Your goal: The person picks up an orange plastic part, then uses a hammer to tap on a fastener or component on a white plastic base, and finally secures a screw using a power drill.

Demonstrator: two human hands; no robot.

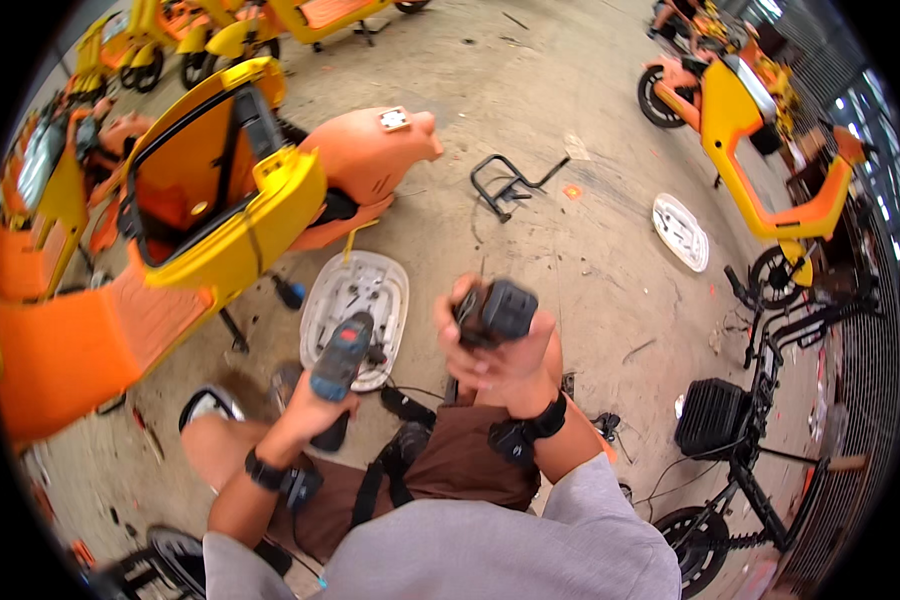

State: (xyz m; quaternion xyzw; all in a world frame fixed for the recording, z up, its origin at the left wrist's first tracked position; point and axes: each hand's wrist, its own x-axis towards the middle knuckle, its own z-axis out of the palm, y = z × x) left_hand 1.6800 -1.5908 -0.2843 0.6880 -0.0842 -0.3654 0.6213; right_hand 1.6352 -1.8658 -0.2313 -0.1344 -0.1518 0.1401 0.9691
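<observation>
Nearest is the grey-sleeved right forearm, bent up from the lower edge, its wrist strapped in black. The right hand (500, 355) is closed around a black boxy part (498, 311), held just right of the white oval panel (355, 315) lying on the concrete floor (570, 260). The left arm reaches forward, wrist also strapped; the left hand (315, 400) grips a cordless drill (343, 355), its nose pointing at the panel's lower edge. A yellow-and-orange scooter (210, 210) stands just left of the panel.
</observation>
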